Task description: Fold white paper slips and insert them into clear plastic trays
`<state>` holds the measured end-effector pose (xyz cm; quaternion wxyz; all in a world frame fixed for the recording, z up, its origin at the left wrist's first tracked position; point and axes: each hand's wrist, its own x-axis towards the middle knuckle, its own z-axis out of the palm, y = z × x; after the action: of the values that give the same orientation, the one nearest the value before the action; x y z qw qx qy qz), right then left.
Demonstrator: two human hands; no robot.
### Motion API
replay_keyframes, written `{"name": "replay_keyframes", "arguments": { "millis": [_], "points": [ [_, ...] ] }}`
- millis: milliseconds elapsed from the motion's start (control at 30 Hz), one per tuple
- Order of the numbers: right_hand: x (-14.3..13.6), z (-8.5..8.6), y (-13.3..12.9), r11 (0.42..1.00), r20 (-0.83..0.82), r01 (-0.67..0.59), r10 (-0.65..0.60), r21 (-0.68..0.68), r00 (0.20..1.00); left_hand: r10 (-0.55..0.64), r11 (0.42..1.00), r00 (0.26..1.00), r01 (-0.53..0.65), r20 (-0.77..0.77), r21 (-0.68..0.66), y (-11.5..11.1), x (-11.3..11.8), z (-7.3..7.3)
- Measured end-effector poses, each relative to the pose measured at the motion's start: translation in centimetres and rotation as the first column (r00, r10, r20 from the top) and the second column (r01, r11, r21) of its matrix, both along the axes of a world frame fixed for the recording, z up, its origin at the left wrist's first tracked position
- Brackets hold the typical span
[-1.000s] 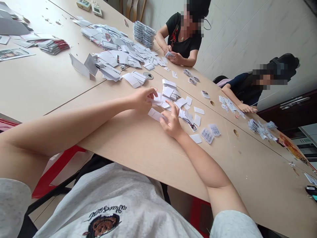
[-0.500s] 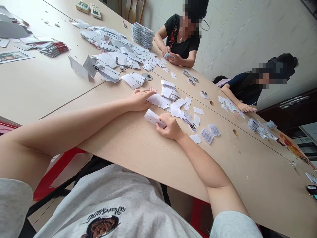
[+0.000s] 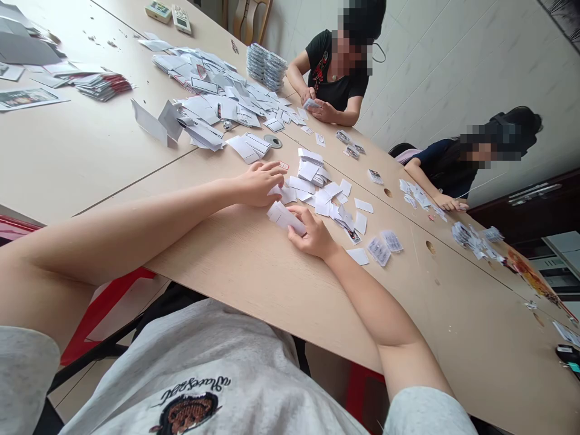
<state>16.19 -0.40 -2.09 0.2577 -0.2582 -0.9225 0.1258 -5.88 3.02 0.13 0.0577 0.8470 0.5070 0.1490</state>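
My right hand (image 3: 312, 232) grips white cards (image 3: 285, 217) between thumb and fingers, just above the table. Up and left of it, my left hand (image 3: 260, 183) reaches over the near end of a spread of white cards (image 3: 302, 185); its fingers are apart and bent, the tips at a white card (image 3: 284, 193). Whether it grips that card is hidden. Beyond lies a stack of folded white cards (image 3: 310, 163), with a small red-edged tag (image 3: 284, 165) beside it. Clear packs (image 3: 379, 251) lie to the right of my right hand.
A large heap of white papers (image 3: 217, 90) covers the table (image 3: 254, 260) at the upper left. Two people sit across, one holding a small pack (image 3: 310, 103). Red-edged papers (image 3: 103, 86) lie far left, stacked clear packs (image 3: 266, 66) behind the heap.
My left hand has lifted slightly and its fingers have bent and spread over the cards. My right hand still holds its cards, its fingers a little looser. The view has shifted slightly.
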Motion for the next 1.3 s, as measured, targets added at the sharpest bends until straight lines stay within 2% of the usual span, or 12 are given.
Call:
{"name": "replay_keyframes", "arguments": {
  "millis": [100, 267, 333, 433, 567, 800, 967, 1033, 1133, 1233, 1300],
  "points": [
    [0.0, 0.1, 0.0, 1.000, 0.020, 0.005, -0.005, -0.001, 1.000, 0.029, 0.997, 1.000, -0.028, 0.008, -0.073, -0.1, 0.0, 0.2],
    [0.1, 0.2, -0.1, 1.000, 0.010, -0.002, 0.002, 0.011, 1.000, 0.061, 0.998, 0.995, -0.060, 0.082, -0.006, -0.1, -0.2, 0.4],
    [0.1, 0.2, -0.1, 1.000, 0.032, 0.019, -0.019, 0.004, 0.999, 0.085, 0.996, 0.985, -0.079, 0.152, -0.043, -0.1, -0.3, 0.6],
    [0.1, 0.2, 0.0, 1.000, 0.036, 0.009, -0.009, -0.001, 0.999, 0.144, 0.987, 0.934, -0.113, 0.326, -0.115, -0.1, -0.4, 1.3],
    [-0.1, 0.2, 0.1, 1.000, -0.006, -0.028, 0.028, 0.013, 1.000, 0.218, 0.976, 0.829, -0.196, 0.515, -0.098, -0.7, -0.1, 2.7],
    [0.2, 0.3, 0.1, 0.999, -0.013, 0.040, -0.041, -0.030, 0.999, 0.155, 0.983, 0.835, -0.078, 0.527, -0.166, -1.6, 0.5, 3.7],
    [0.1, 0.2, 0.1, 0.996, -0.050, 0.074, -0.077, -0.046, 0.996, 0.210, 0.966, 0.783, -0.074, 0.585, -0.247, -1.6, 0.5, 3.6],
    [0.0, 0.2, 0.1, 0.988, -0.089, 0.112, -0.121, -0.103, 0.989, 0.224, 0.951, 0.762, -0.035, 0.608, -0.307, -1.6, 0.7, 3.5],
    [-0.1, 0.3, 0.5, 0.961, -0.224, 0.136, -0.192, -0.241, 0.956, 0.233, 0.939, 0.682, 0.028, 0.693, -0.343, -1.7, 1.1, 3.1],
    [-0.1, 0.4, 1.2, 0.901, -0.429, 0.043, -0.247, -0.432, 0.869, 0.235, 0.943, 0.590, 0.053, 0.773, -0.327, -1.7, 1.5, 2.7],
    [-0.1, 0.5, 1.7, 0.822, -0.567, -0.064, -0.332, -0.566, 0.754, 0.221, 0.946, 0.549, 0.081, 0.806, -0.315, -1.8, 1.6, 2.5]
  ]
}}
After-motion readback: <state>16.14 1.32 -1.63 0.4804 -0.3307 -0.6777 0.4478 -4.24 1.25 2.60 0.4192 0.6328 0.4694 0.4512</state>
